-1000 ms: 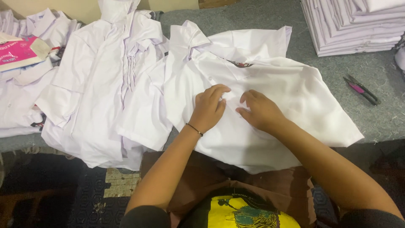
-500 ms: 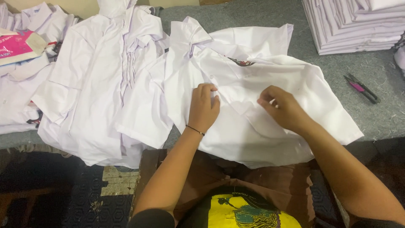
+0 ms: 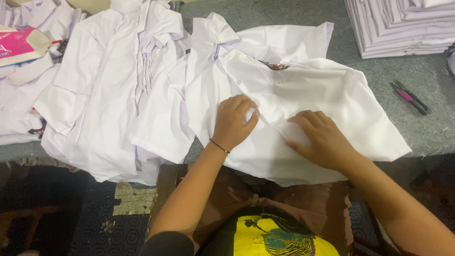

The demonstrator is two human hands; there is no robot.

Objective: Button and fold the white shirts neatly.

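A white short-sleeved shirt [image 3: 308, 90] lies spread on the grey table [image 3: 426, 128], collar away from me, with a small dark badge near the chest. My left hand [image 3: 233, 121] presses on the shirt's front placket, fingers pinching a fold of cloth. My right hand [image 3: 318, 137] lies just to its right on the same shirt, fingers curled over the fabric near the button line. A thin dark band circles my left wrist.
More white shirts [image 3: 109, 85] lie heaped at the left, with a pink packet [image 3: 19, 45] on them. A stack of folded white shirts [image 3: 403, 23] stands at the back right. Small pink-and-black snips [image 3: 410, 97] lie at the right.
My right hand has come back left and down onto the shirt, closer to my left hand. My left hand stays on the placket.
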